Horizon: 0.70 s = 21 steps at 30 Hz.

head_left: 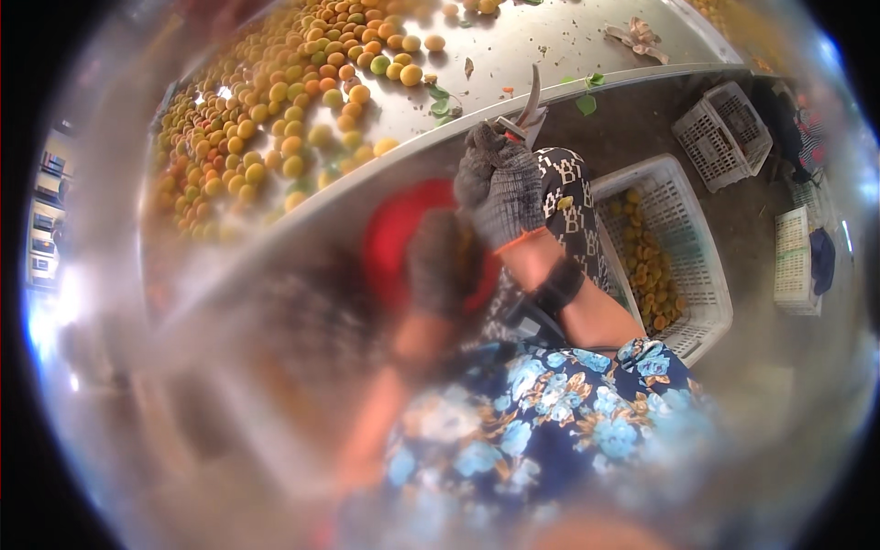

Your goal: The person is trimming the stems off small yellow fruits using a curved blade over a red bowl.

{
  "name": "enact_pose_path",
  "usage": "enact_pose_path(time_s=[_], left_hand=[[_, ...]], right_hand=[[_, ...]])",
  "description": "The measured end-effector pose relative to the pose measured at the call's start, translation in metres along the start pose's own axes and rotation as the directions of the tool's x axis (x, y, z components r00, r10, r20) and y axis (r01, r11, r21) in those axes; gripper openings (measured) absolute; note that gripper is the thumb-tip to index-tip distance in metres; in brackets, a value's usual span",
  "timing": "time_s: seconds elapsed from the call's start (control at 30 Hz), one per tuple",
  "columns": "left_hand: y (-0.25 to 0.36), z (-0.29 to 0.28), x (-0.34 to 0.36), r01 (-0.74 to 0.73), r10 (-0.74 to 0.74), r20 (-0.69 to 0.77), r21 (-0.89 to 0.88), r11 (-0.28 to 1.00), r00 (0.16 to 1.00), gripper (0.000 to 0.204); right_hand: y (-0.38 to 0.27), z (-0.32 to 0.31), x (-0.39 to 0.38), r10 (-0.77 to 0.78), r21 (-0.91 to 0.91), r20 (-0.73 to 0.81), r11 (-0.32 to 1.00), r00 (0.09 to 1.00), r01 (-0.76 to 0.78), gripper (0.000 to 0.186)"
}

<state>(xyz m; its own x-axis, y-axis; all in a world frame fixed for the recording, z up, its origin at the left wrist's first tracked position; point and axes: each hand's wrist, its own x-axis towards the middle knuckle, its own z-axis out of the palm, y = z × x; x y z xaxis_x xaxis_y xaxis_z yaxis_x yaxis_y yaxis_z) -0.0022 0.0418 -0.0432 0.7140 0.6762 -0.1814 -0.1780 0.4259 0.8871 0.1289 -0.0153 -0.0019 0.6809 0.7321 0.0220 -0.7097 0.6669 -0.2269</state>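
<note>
both left hand (442,266) and right hand (502,188) look curled off the tabletop's (527,50) near edge, curved blade (533,92) and red bowl (389,249) seemingly kept within reach; grasp cannot be told.

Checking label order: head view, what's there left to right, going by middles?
Fruit on the table → left gloved hand → right gloved hand → crate holding fruit → dark blue cloth.

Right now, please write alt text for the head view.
Grey-gloved right hand holding a curved-bladed tool; blurred grey-gloved left hand near a round red container. Round orange-yellow fruit on a shiny metal table.
</note>
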Motion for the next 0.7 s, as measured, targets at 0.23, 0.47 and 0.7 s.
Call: enact_pose_path(time_s=[0.23,0.47,0.7], left_hand=[[0.010,0.000,-0.009,0.068,-0.065,0.061,-0.041,0.997,0.996,0.022],[0.022,0.005,-0.018,0.064,-0.064,0.119,0.002,0.998,0.991,0.024],[0.042,-0.003,-0.042,0.153,-0.154,0.197,0.018,0.988,0.968,0.026]], right_hand=[[0.010,-0.001,-0.010,-0.168,-0.230,-0.089,0.962,0.982,0.144,0.006],[0.024,0.017,-0.022,-0.269,-0.646,0.182,0.693,0.946,0.321,0.010],[0.037,0.025,-0.038,-0.169,-0.573,0.305,0.754,0.937,0.322,0.017]])
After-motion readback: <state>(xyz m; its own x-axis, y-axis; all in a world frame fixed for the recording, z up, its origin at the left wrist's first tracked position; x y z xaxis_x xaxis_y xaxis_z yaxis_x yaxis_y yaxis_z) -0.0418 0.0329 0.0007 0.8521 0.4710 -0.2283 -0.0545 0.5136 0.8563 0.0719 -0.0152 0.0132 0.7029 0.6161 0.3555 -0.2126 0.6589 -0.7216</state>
